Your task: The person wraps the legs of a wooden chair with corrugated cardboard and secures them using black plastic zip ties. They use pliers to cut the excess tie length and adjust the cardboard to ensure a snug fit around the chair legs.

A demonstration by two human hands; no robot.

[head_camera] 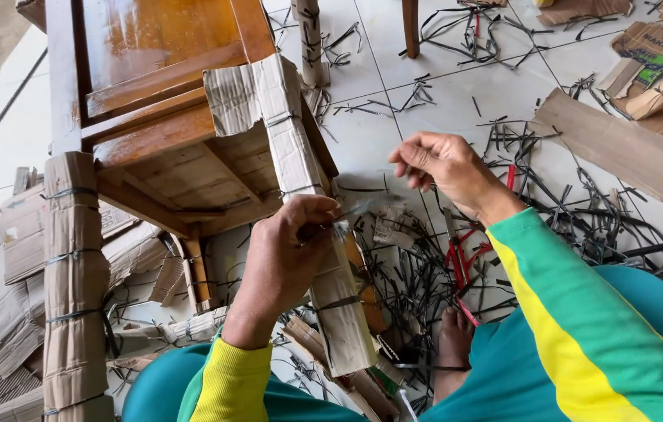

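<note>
A wooden chair [161, 94] lies on its side on the tiled floor, its legs wrapped in brown cardboard bound with dark straps. My left hand [288, 254] presses on the cardboard-wrapped leg [300, 187] near its middle, fingers pinched on a thin strap [359, 207]. My right hand [444, 168] is raised to the right of that leg, fingers pinched on the same strap's other end, which is blurred. Another wrapped leg [73, 281] stands at the left. My bare foot [455, 344] rests on the floor among cut straps.
Several cut black straps [581, 211] litter the tiles to the right. Red-handled cutters [460, 258] lie near my foot. Flat cardboard pieces [620, 144] lie at the right, and crumpled cardboard [3, 273] is piled at the left. Another wrapped leg [309, 39] stands behind.
</note>
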